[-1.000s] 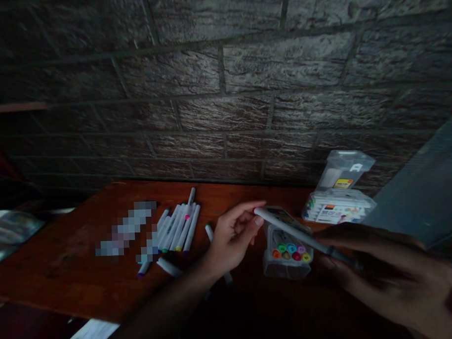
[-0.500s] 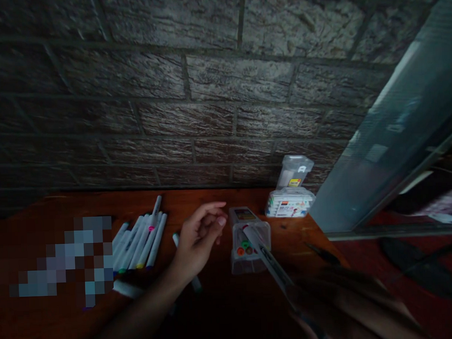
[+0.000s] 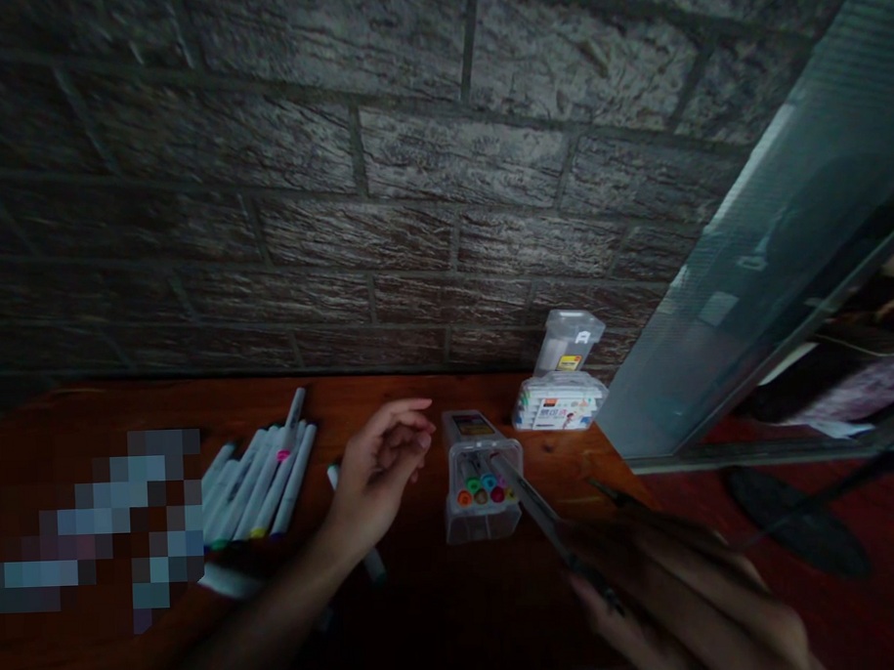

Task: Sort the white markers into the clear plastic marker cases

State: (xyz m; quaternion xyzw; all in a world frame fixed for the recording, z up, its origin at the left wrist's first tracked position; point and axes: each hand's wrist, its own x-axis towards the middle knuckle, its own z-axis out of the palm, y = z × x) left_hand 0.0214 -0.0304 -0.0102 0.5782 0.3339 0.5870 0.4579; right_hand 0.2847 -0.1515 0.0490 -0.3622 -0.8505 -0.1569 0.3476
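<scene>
My right hand point(image 3: 668, 581) grips a white marker point(image 3: 539, 513) that slants up and left, its far end at the mouth of a clear plastic case point(image 3: 484, 526). Inside the case, several markers show coloured ends in orange, green, blue and red. To the left of the case hovers my left hand point(image 3: 382, 464), empty, its fingers loosely curled and thumb apart. Partly behind that wrist lies a single marker point(image 3: 374, 564) on the wooden table. Further left, several white markers point(image 3: 258, 483) lie side by side, with one pink-ended marker point(image 3: 293, 419) resting on top.
A white-and-clear box point(image 3: 561, 409) with a printed label stands near the brick wall point(image 3: 414, 229), a clear container point(image 3: 573, 338) upright behind it. A thin dark object point(image 3: 606, 491) lies right of the case. A glass door frame point(image 3: 715, 257) borders the table's right side.
The marker in my right hand has shifted slightly, and more coloured ends show in the case. The view has turned a little to the right. My left hand keeps its loosely curled pose.
</scene>
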